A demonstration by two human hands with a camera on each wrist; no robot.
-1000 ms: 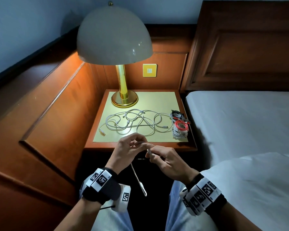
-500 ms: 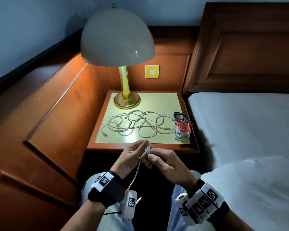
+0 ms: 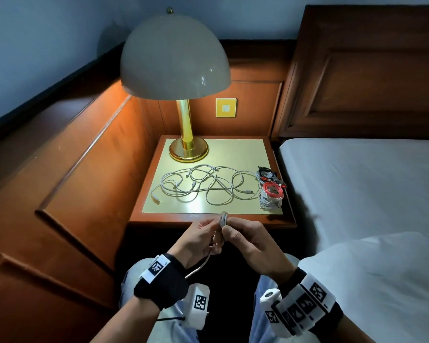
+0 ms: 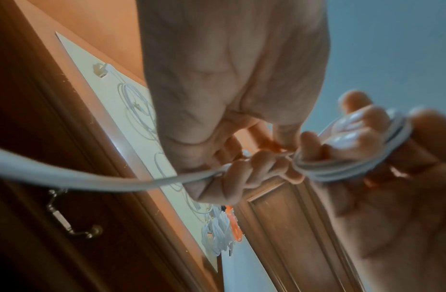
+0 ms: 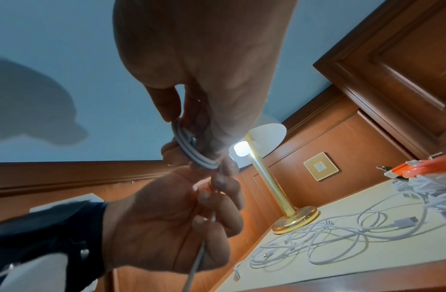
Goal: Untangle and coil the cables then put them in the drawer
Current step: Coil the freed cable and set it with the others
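Nearest the camera, the person's right hand (image 3: pixel 250 246) holds a small coil of white cable (image 4: pixel 341 164) wound round its fingers (image 4: pixel 359 126), several turns pinched in place by the thumb; the left hand (image 3: pixel 198 240) is curled round the free tail (image 4: pixel 97 180) of that same cable and feeds it toward the coil, the two hands touching in front of the nightstand's edge. A second ago a long tail with its plug hung well below the hands; now only a short length trails past the left wrist, and the plug is out of the head view; by that measure this cable is nearly wound, and tucking in the end is probably what remains before it can be set down.

Beyond the hands, on the nightstand (image 3: pixel 156 216), a loose tangle of white cables (image 3: pixel 203 185) lies unchanged in the middle; at its right edge sits a pile of coiled cables, white with a red one (image 3: pixel 273 189) on top; behind stands the brass lamp (image 3: pixel 188 149). The drawer handle (image 4: pixel 67 219) shows in the left wrist view, the drawer apparently closed; much of the task is still ahead.
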